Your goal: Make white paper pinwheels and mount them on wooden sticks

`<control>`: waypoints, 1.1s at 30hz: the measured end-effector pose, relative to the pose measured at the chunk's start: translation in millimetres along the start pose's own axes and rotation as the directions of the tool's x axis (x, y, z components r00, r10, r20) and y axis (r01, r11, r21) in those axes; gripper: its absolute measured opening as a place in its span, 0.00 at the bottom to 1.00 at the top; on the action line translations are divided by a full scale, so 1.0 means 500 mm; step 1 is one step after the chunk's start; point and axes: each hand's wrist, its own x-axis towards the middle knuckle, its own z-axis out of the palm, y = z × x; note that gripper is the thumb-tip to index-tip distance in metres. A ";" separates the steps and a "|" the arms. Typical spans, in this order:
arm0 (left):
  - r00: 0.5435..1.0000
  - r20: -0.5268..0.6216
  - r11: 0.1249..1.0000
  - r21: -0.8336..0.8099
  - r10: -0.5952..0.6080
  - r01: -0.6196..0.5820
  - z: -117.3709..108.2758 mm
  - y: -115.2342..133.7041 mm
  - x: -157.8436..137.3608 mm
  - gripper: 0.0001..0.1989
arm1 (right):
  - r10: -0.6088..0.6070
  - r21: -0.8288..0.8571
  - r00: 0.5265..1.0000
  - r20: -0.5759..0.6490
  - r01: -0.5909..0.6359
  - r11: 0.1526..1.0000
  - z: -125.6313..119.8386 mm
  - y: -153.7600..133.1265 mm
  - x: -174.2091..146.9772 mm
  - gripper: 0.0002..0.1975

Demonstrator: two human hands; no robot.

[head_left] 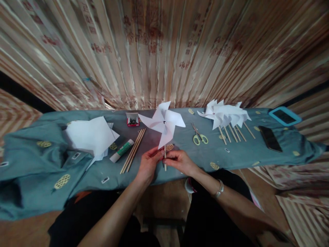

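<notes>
A white paper pinwheel (164, 120) with a pin at its centre stands on a wooden stick, its blades facing me. My left hand (150, 160) is closed on the stick below the blades. From the other side, my right hand (179, 161) pinches the same stick, and its lower end shows beneath the fingers. Left of my left hand lie several bare wooden sticks (133, 151) and a green and white glue stick (122, 150). A small red box of pins (133, 119) sits open behind them. Scissors (199, 135) with yellow-green handles rest to the right.
White paper sheets (88, 133) are piled at the left on the grey-green cloth (154, 178). Several pinwheels (226, 114) lie overlapping at the right. Beyond them are a black phone (270, 138) and a blue-framed tablet (285, 116). A curtain (159, 61) hangs behind the table.
</notes>
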 end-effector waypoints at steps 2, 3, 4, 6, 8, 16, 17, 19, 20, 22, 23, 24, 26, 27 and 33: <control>1.000 -0.010 1.000 0.008 0.009 -0.009 -0.005 -0.001 0.001 0.20 | -0.002 -0.020 1.000 0.018 0.002 1.000 0.008 -0.004 -0.001 0.10; 1.000 -0.015 1.000 0.013 0.012 -0.012 -0.007 -0.002 0.001 0.20 | 0.001 -0.040 1.000 0.027 0.000 0.999 0.011 -0.008 -0.002 0.10; 1.000 -0.020 1.000 0.019 0.014 -0.014 -0.009 -0.002 0.001 0.19 | 0.005 -0.062 0.999 0.038 -0.003 0.998 0.013 -0.012 -0.003 0.10; 0.999 -0.028 0.999 0.031 0.018 -0.017 -0.012 -0.001 0.002 0.19 | 0.010 -0.100 0.998 0.054 -0.004 0.995 0.005 -0.024 -0.004 0.12; 0.999 -0.031 0.999 0.049 0.022 -0.021 -0.014 0.000 0.002 0.19 | -0.009 -0.114 1.000 0.029 0.013 0.993 -0.021 -0.040 -0.003 0.13; 1.000 0.013 0.982 0.190 -0.009 0.007 -0.030 -0.007 -0.013 0.18 | -0.306 -0.159 0.747 -0.591 0.265 0.951 -0.185 -0.079 0.023 0.17; 1.000 0.025 0.974 0.225 -0.015 0.009 -0.033 -0.008 -0.016 0.18 | -0.320 -0.145 0.740 -0.592 0.293 0.945 -0.193 -0.078 0.026 0.19; 0.998 0.047 0.955 0.297 -0.028 0.013 -0.036 -0.010 -0.021 0.18 | -0.308 -0.095 0.770 -0.558 0.309 0.946 -0.197 -0.075 0.031 0.20; 0.998 0.055 0.946 0.324 -0.033 0.014 -0.038 -0.010 -0.023 0.18 | -0.289 -0.072 0.790 -0.540 0.300 0.951 -0.196 -0.074 0.032 0.20; 0.997 0.062 0.938 0.347 -0.041 0.017 -0.038 -0.010 -0.025 0.17 | -0.255 -0.033 0.806 -0.535 0.281 0.959 -0.192 -0.073 0.032 0.19; 0.997 0.060 0.938 0.346 -0.042 0.018 -0.038 -0.010 -0.026 0.17 | -0.242 -0.017 0.803 -0.544 0.277 0.961 -0.189 -0.073 0.032 0.18; 0.997 0.058 0.941 0.339 -0.042 0.020 -0.037 -0.010 -0.026 0.17 | -0.230 -0.002 0.800 -0.554 0.275 0.961 -0.186 -0.074 0.031 0.18; 0.998 0.048 0.948 0.318 -0.036 0.019 -0.035 -0.009 -0.025 0.17 | -0.207 0.032 0.800 -0.564 0.272 0.962 -0.182 -0.076 0.030 0.18; 0.999 0.040 0.951 0.309 -0.032 0.018 -0.035 -0.009 -0.025 0.16 | -0.193 0.050 0.804 -0.562 0.267 0.962 -0.181 -0.077 0.029 0.18; 1.000 0.023 0.953 0.303 -0.012 0.004 -0.036 -0.008 -0.020 0.15 | -0.117 0.139 0.837 -0.535 0.224 0.965 -0.169 -0.081 0.022 0.18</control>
